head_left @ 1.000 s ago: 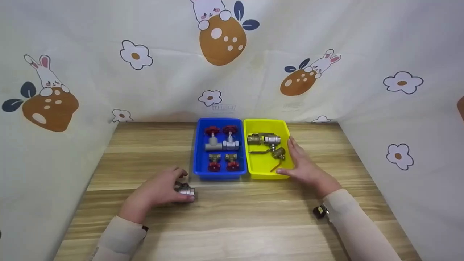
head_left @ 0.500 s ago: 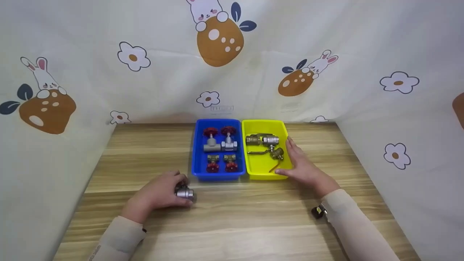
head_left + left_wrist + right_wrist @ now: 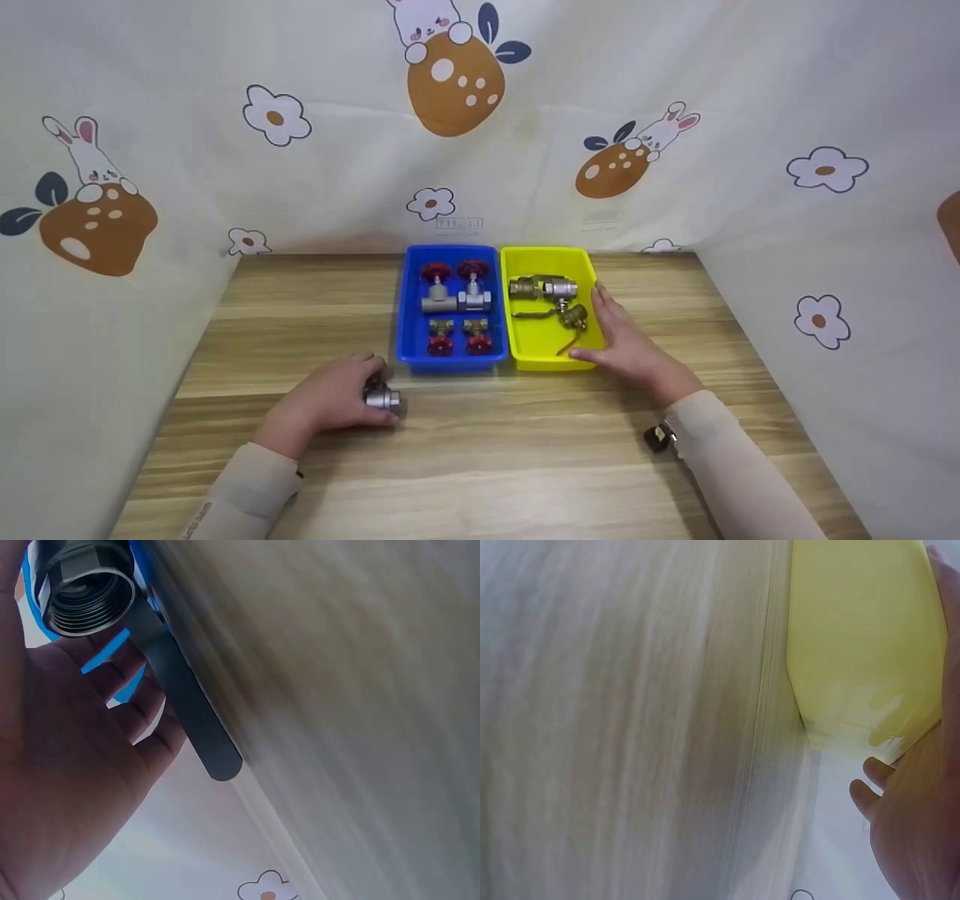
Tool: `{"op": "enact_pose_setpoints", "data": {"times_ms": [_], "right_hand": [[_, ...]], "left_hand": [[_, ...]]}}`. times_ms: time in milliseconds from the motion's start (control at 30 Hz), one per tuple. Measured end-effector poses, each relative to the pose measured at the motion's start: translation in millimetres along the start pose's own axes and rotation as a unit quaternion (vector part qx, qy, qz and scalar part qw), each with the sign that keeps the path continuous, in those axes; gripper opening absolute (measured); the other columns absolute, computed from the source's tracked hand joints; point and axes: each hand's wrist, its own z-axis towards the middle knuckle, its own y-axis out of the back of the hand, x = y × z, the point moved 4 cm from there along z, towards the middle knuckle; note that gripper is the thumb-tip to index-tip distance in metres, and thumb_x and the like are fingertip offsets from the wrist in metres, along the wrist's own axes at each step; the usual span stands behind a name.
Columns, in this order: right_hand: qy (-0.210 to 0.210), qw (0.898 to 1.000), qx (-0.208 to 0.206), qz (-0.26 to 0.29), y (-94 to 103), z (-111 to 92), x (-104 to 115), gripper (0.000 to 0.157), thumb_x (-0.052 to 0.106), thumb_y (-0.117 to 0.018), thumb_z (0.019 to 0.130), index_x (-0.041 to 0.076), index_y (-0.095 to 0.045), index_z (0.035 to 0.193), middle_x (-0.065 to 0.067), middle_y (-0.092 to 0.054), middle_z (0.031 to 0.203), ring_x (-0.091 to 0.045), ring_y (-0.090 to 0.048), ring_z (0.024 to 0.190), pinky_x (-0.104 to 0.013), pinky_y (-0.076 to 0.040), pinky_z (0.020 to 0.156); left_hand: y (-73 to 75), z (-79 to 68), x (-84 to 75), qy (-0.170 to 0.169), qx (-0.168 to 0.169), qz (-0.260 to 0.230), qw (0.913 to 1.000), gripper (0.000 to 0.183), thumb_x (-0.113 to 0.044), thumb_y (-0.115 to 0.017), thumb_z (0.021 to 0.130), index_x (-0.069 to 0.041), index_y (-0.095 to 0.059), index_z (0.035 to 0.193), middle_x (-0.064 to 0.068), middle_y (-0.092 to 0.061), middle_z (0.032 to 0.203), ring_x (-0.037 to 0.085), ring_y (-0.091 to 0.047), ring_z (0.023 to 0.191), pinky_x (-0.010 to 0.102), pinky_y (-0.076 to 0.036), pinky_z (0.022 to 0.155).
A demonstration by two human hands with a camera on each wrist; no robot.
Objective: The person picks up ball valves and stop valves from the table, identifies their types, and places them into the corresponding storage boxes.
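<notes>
My left hand [image 3: 341, 394] grips a silver ball valve [image 3: 384, 400] low at the table, left of and nearer than the blue bin, thumb on the near side and fingers on the far side. In the left wrist view, the ball valve's threaded hex end [image 3: 88, 604] and its dark flat lever [image 3: 187, 701] show beside the palm. My right hand [image 3: 630, 349] rests against the near right corner of a yellow bin [image 3: 551, 364], fingers stretched along its outer side and thumb at the front rim. Several brass and silver valves [image 3: 561, 289] lie inside the yellow bin.
Against the yellow bin stands a blue bin [image 3: 453, 366] with several red-handwheel valves [image 3: 474, 300] in two rows. Both bins sit near the back of the wood-grain table [image 3: 480, 465]. A patterned cloth [image 3: 345, 172] hangs behind and at both sides.
My left hand's raised fingers have come down and closed round the ball valve, which stays in nearly the same place. The right hand keeps its place at the yellow bin.
</notes>
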Motion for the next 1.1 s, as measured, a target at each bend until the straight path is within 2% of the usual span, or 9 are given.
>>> {"op": "enact_pose_setpoints", "data": {"times_ms": [300, 567, 700, 900, 1100], "right_hand": [[0.009, 1.0, -0.007, 0.003, 0.4, -0.6, 0.1, 0.132, 0.064, -0.083, 0.093, 0.006, 0.0, 0.177, -0.014, 0.007, 0.185, -0.046, -0.005, 0.168, -0.064, -0.011, 0.134], [0.014, 1.0, -0.006, 0.014, 0.6, -0.6, 0.2, 0.129, 0.06, -0.083, 0.094, 0.004, -0.002, 0.177, -0.011, 0.008, 0.186, -0.045, -0.003, 0.169, -0.064, -0.01, 0.134], [0.018, 1.0, -0.012, 0.011, 1.4, -0.4, -0.1, 0.13, 0.064, -0.082, 0.093, 0.003, -0.002, 0.177, -0.013, 0.007, 0.186, -0.045, -0.004, 0.169, -0.064, -0.011, 0.134], [0.011, 1.0, -0.013, 0.014, 1.7, -1.4, 1.1, 0.127, 0.059, -0.083, 0.095, 0.004, -0.003, 0.177, -0.014, 0.006, 0.186, -0.045, -0.004, 0.169, -0.065, -0.011, 0.134], [0.003, 1.0, -0.008, 0.011, -0.4, -1.3, 0.4, 0.127, 0.058, -0.083, 0.095, 0.008, 0.0, 0.178, -0.012, 0.008, 0.186, -0.043, -0.003, 0.169, -0.064, -0.011, 0.134]], "left_hand": [[0.0, 1.7, -4.8, -0.013, 0.025, -0.007, 0.9996, 0.066, -0.063, -0.097, 0.075, -0.016, -0.071, 0.113, -0.006, -0.062, 0.1, 0.018, -0.057, 0.092, 0.045, -0.055, 0.084], [1.1, 1.6, -9.3, -0.04, 0.019, 0.007, 0.999, 0.055, -0.053, -0.098, 0.077, -0.018, -0.07, 0.108, -0.005, -0.061, 0.098, 0.017, -0.057, 0.085, 0.041, -0.054, 0.077], [0.2, 1.2, -9.6, -0.05, 0.012, 0.016, 0.9986, 0.053, -0.052, -0.098, 0.077, -0.018, -0.07, 0.107, -0.004, -0.06, 0.099, 0.017, -0.056, 0.086, 0.04, -0.055, 0.076], [-0.6, 0.6, -10.2, -0.047, 0.011, 0.01, 0.9988, 0.049, -0.05, -0.098, 0.078, -0.02, -0.07, 0.104, -0.003, -0.059, 0.1, 0.017, -0.056, 0.086, 0.04, -0.054, 0.076], [-2.4, 0.5, -8.7, -0.04, 0.021, 0.007, 0.9989, 0.051, -0.051, -0.097, 0.08, -0.018, -0.072, 0.109, -0.001, -0.061, 0.103, 0.019, -0.058, 0.087, 0.043, -0.056, 0.077]]}}
